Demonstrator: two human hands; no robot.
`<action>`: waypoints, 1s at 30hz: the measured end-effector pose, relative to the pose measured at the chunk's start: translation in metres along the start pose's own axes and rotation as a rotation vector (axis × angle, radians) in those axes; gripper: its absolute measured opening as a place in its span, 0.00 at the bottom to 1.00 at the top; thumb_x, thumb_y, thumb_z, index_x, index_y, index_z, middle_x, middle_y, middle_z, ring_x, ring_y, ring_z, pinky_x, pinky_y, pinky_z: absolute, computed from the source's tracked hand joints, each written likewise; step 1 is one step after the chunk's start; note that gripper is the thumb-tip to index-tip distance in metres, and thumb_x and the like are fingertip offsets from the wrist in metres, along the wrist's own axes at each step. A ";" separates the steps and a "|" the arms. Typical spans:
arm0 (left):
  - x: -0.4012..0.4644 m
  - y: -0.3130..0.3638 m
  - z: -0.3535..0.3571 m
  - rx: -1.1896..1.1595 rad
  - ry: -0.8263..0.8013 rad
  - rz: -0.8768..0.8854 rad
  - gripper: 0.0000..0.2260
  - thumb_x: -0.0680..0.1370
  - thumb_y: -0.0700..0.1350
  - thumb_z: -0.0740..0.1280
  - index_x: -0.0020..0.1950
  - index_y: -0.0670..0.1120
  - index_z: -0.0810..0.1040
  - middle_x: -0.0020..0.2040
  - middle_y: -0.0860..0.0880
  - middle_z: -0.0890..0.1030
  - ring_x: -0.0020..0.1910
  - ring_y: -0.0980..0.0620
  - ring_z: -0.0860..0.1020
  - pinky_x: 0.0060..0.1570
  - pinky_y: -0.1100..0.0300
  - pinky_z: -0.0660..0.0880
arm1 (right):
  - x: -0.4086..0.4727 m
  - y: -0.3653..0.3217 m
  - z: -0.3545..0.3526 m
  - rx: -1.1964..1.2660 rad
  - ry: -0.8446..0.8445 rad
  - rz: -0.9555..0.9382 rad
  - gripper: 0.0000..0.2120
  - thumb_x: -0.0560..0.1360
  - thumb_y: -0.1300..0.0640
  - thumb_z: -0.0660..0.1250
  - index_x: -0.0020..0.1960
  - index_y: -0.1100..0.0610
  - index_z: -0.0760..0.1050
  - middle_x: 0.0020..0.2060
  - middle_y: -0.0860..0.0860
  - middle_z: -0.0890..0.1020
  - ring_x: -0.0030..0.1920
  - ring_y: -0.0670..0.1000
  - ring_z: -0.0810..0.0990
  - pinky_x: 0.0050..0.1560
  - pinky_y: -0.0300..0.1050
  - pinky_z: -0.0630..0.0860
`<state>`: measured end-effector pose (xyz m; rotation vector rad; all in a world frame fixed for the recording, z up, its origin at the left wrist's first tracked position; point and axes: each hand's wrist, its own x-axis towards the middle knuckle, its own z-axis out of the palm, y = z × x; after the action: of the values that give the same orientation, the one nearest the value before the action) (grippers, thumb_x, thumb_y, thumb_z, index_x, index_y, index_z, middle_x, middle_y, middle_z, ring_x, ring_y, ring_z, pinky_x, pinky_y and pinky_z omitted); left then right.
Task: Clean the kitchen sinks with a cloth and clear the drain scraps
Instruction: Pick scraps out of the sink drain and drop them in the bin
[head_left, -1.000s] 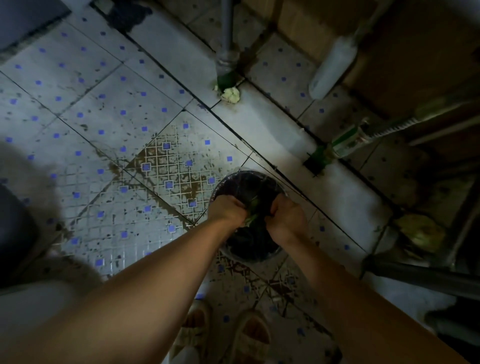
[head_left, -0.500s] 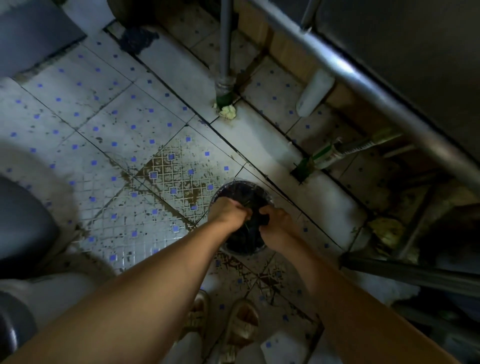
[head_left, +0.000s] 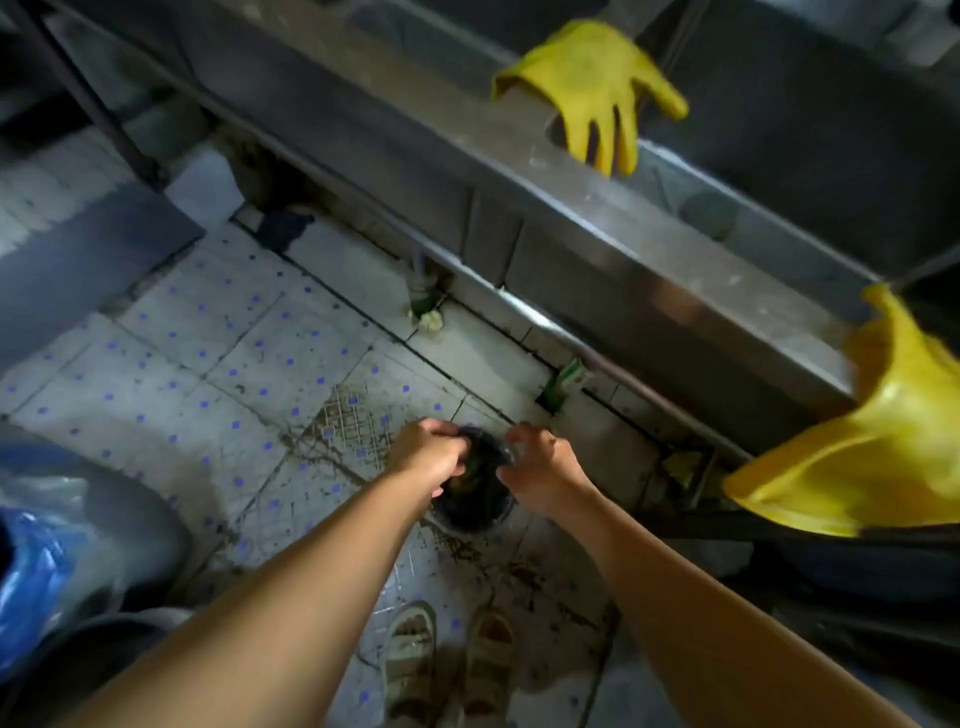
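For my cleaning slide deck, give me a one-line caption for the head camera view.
Both hands, left hand and right hand, work over a dark bin on the tiled floor below a steel sink draped with yellow gloves.

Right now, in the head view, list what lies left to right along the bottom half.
Blue plastic bag → left hand → dark round scrap-filled container → right hand → hanging yellow rubber glove.

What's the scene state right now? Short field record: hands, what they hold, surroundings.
left hand: fingers curled at the rim of the dark round container
right hand: pinching the container's thin rim on the other side
container contents: dark greenish scraps, blurred
container height: cannot tell if lifted or on the tiled floor
yellow gloves: one draped on the steel sink edge, one at right
blue bag: far left
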<state>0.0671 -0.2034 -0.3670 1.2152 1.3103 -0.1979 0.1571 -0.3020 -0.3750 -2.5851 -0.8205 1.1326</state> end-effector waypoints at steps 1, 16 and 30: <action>-0.015 0.012 -0.005 -0.021 -0.003 0.004 0.09 0.78 0.39 0.64 0.56 0.48 0.75 0.48 0.47 0.80 0.37 0.54 0.79 0.34 0.61 0.68 | -0.012 -0.009 -0.015 0.000 0.016 -0.010 0.21 0.75 0.57 0.65 0.67 0.56 0.70 0.63 0.56 0.75 0.62 0.57 0.74 0.54 0.40 0.71; -0.157 0.167 -0.035 -0.069 -0.064 0.271 0.07 0.78 0.41 0.62 0.41 0.50 0.74 0.44 0.48 0.81 0.36 0.55 0.78 0.40 0.60 0.69 | -0.116 -0.087 -0.177 0.154 0.333 -0.115 0.23 0.73 0.60 0.67 0.66 0.59 0.70 0.61 0.56 0.77 0.62 0.56 0.75 0.59 0.42 0.69; -0.149 0.270 0.035 -0.009 -0.128 0.343 0.07 0.78 0.41 0.63 0.41 0.49 0.74 0.37 0.51 0.78 0.34 0.55 0.76 0.37 0.62 0.68 | -0.076 -0.036 -0.291 0.152 0.471 -0.096 0.20 0.72 0.61 0.67 0.63 0.60 0.73 0.59 0.56 0.78 0.59 0.57 0.76 0.56 0.43 0.70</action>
<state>0.2307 -0.1889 -0.1043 1.3755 0.9739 -0.0222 0.3121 -0.3048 -0.1142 -2.4982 -0.7045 0.5000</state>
